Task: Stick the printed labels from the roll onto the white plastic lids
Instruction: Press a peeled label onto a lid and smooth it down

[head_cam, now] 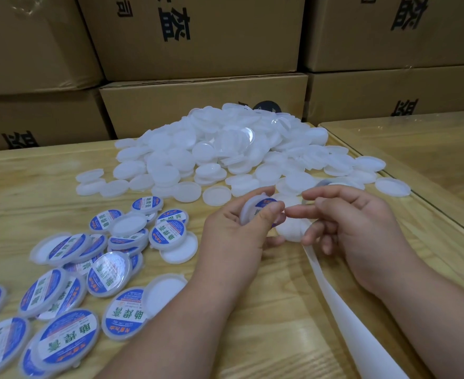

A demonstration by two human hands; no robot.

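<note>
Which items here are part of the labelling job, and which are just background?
Job:
left hand gripping a labelled lid
right hand
heap of plain lids
finished labelled lids
backing strip

Background:
cardboard boxes
wooden table

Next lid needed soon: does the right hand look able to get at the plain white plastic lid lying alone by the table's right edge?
Probably yes: the right hand holds nothing, and nothing lies between it and that lid.

Brown cardboard boxes (198, 36) printed with black characters are stacked behind. A light wooden table (20, 187) is covered by glass.
</note>
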